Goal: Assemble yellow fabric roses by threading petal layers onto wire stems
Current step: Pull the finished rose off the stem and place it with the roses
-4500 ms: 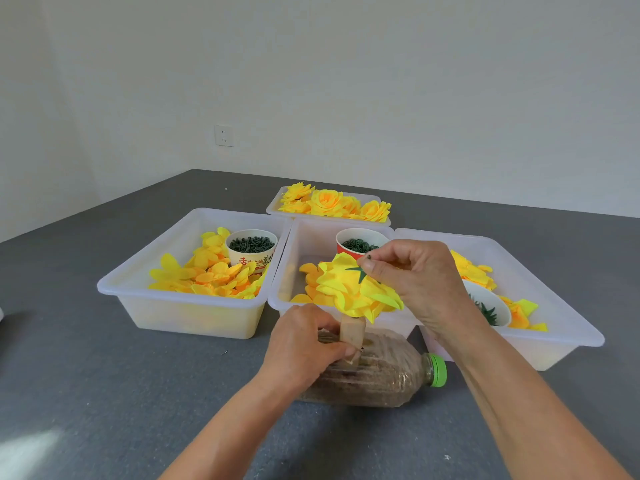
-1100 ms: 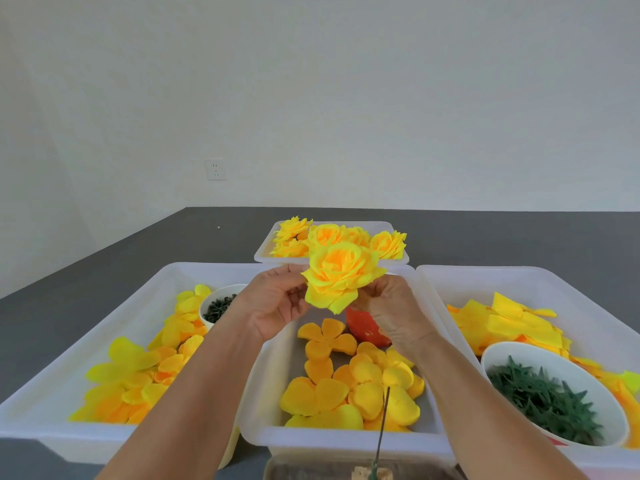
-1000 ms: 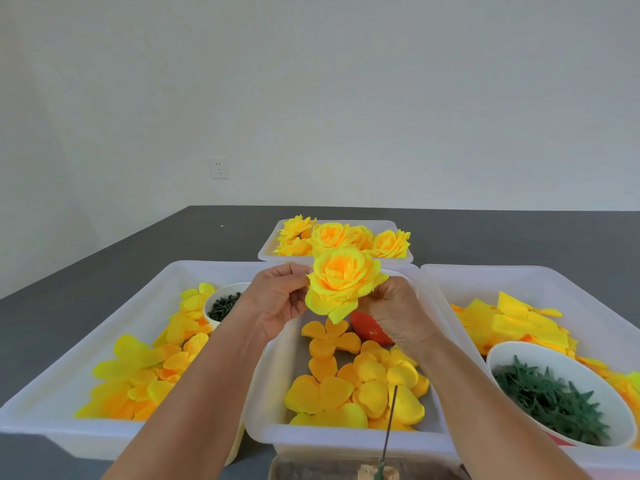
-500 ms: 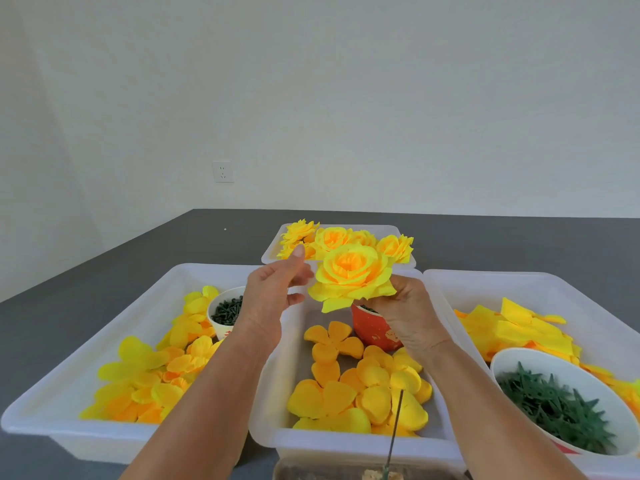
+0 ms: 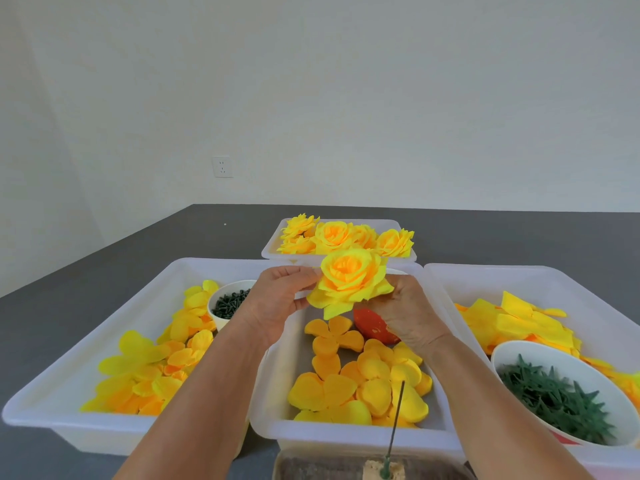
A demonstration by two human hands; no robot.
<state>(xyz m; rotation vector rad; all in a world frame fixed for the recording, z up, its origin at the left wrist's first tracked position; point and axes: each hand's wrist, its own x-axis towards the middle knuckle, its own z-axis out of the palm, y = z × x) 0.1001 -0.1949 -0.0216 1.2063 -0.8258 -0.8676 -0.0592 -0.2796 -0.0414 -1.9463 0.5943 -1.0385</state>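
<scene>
While both hands are raised above the middle tray (image 5: 273,403), a finished yellow rose (image 5: 349,280) sits between them, facing the camera. The left hand (image 5: 277,304) pinches the rose's left edge in a fingertip grip; the right hand (image 5: 407,311) holds it from behind and below, its grip curled round the underside. Loose petal layers (image 5: 360,382) lie in the middle tray, beside a red cup (image 5: 374,327). A green wire stem (image 5: 394,424) stands upright at the near edge. The far tray (image 5: 398,225) holds more finished roses (image 5: 334,235). All 4 trays rest on the dark surface (image 5: 121,258).
</scene>
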